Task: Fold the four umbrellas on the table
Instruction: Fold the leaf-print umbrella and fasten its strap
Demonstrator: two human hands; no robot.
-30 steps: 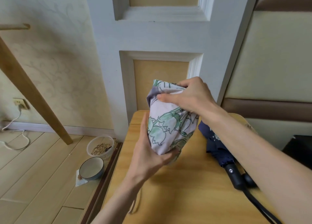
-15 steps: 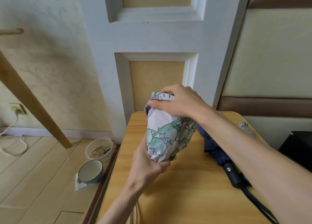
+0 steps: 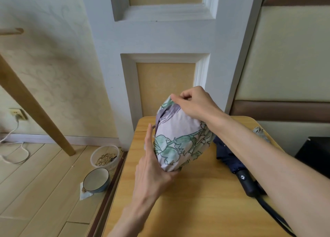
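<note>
Lilac umbrella [image 3: 178, 138] stands near upright between left hand [image 3: 151, 174] and right hand [image 3: 196, 104].

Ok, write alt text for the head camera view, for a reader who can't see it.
Two hands hold a floral umbrella over a wooden table: the right hand pinches the fabric at its top, the left hand holds its lower end. A navy umbrella lies on the table to the right; a bowl and a tub sit on the floor, left.
</note>
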